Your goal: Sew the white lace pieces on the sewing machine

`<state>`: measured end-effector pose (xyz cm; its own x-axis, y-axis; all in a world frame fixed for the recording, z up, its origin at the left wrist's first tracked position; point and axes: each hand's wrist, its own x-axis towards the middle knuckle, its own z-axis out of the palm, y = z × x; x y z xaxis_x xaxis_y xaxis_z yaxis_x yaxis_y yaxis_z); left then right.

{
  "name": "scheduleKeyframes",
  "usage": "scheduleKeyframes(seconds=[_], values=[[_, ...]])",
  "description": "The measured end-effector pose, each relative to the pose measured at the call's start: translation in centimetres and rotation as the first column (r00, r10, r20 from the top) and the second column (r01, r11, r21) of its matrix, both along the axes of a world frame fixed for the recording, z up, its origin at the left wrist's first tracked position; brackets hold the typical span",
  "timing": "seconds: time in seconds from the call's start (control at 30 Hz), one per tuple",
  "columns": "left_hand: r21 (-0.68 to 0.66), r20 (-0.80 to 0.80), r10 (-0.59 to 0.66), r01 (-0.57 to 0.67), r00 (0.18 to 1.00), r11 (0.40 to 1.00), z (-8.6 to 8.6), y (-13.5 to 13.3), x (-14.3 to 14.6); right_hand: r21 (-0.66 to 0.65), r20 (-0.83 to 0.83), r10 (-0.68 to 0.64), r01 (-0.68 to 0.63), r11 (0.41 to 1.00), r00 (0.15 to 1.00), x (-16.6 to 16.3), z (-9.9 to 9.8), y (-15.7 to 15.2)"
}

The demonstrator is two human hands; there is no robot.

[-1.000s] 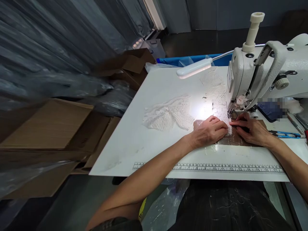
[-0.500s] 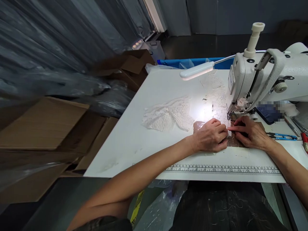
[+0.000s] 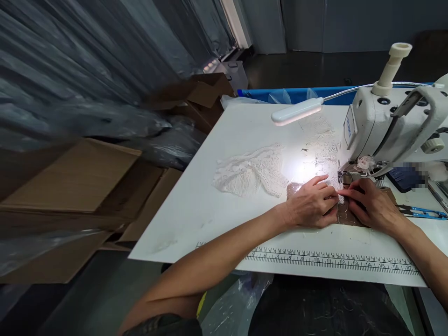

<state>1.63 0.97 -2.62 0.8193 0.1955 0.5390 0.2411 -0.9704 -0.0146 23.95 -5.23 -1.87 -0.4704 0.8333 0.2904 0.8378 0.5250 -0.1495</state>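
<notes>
A strip of white lace [image 3: 324, 151] lies under the needle area of the sewing machine [image 3: 367, 123] and runs back across the table. My left hand [image 3: 313, 204] is at the lace's left edge in front of the presser foot, fingers bent against it and index finger stretched forward. From the other side my right hand [image 3: 374, 205] pinches the lace's near end, its fingertips almost meeting the left ones. Beneath both hands is a brown plate [image 3: 346, 217] at the machine bed. The hands hide most of the lace's near end.
A crumpled lace piece [image 3: 252, 170] lies left of my hands. Blue thread snips [image 3: 423, 212] rest at the right, near a dark blue object [image 3: 405, 178]. A lamp [image 3: 297, 112] hangs over the white table [image 3: 196, 200], with a printed ruler [image 3: 315, 260] along its front. Cardboard boxes [image 3: 77, 177] stand left.
The camera view has shifted, so the table and machine appear farther right and slightly lower. My left index finger has straightened forward. Both hands stay at the lace by the presser foot.
</notes>
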Motion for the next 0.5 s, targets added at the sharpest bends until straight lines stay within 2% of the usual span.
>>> scheduleKeyframes(seconds=[0.23, 0.4, 0.5], values=[[-0.056, -0.08, 0.021, -0.025, 0.997, 0.998, 0.3, 0.43, -0.29, 0.044, 0.053, -0.076, 0.074, 0.996, 0.996, -0.62, -0.46, 0.33], [-0.102, -0.119, 0.021, -0.033, 0.993, 0.994, 0.54, 0.71, -0.44, -0.014, 0.091, -0.135, 0.137, 0.99, 0.987, -0.69, -0.65, 0.47], [-0.115, -0.148, 0.027, -0.045, 0.989, 0.992, 0.69, 0.81, -0.55, -0.05, 0.052, -0.106, 0.108, 0.993, 0.993, -0.29, -0.53, 0.2]])
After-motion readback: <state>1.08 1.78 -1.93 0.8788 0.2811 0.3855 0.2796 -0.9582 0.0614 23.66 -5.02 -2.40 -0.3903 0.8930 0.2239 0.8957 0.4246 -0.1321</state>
